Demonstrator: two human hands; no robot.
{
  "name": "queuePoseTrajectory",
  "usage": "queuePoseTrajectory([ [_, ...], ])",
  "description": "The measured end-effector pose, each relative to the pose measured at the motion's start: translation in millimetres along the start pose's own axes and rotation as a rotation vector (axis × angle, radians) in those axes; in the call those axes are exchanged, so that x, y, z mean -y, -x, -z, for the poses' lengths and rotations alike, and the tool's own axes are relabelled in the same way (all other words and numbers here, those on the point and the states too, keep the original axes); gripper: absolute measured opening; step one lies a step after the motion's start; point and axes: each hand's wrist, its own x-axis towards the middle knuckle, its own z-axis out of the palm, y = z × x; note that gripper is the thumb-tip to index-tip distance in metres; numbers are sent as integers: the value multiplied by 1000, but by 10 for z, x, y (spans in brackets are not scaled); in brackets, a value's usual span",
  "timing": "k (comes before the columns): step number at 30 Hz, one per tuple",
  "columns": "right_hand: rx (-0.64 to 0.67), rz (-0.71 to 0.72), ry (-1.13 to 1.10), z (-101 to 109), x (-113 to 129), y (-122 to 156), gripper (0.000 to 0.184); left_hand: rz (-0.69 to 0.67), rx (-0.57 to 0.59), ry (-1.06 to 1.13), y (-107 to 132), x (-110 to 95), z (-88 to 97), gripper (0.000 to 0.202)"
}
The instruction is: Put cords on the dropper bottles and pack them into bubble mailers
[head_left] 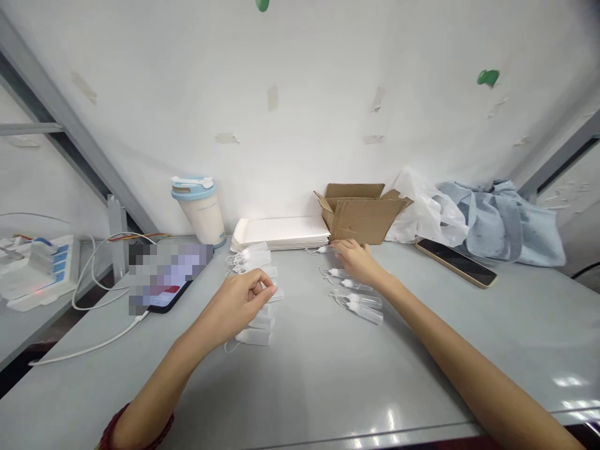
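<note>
My left hand (246,297) hovers over the left row of small clear plastic squeeze bottles, its fingers curled in toward the thumb and nothing visible between them. One bottle (255,337) lies just below that hand; others (253,256) are bunched above it. Farther back, my right hand (359,259) has its fingers closed on a small squeeze bottle (324,249), whose white tip and looped cap strap stick out to the left. Several similar bottles (366,312) lie on their sides below the right hand, and its wrist partly hides some of them.
On the grey table (319,387), a stack of white envelope-like sheets (281,231) lies beside an open cardboard box (368,219). A cup (201,212) and a cabled phone (180,281) are left; a plastic bag (422,209), another phone (454,262) and a blue cloth bag (510,225) are right.
</note>
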Motion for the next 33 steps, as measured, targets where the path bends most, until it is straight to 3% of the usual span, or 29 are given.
queuePoseTrajectory([
  [12, 5, 11, -218, -19, -3, 37, 18, -64, -106, 59, -59, 61, -135, 29],
  [16, -53, 2, -306, 65, 36, 95, 14, -86, -101, 107, -41, 41, -167, 30],
  [21, -151, -20, -464, 306, 234, 311, 15, -70, -54, 187, -7, -8, -196, 27],
  [25, -129, -18, -609, 455, 496, 461, 20, -35, -34, 266, -4, -44, -220, 27],
  [33, -133, -151, -1021, 491, 727, 530, 25, 38, 7, 341, 19, -88, -187, 33],
])
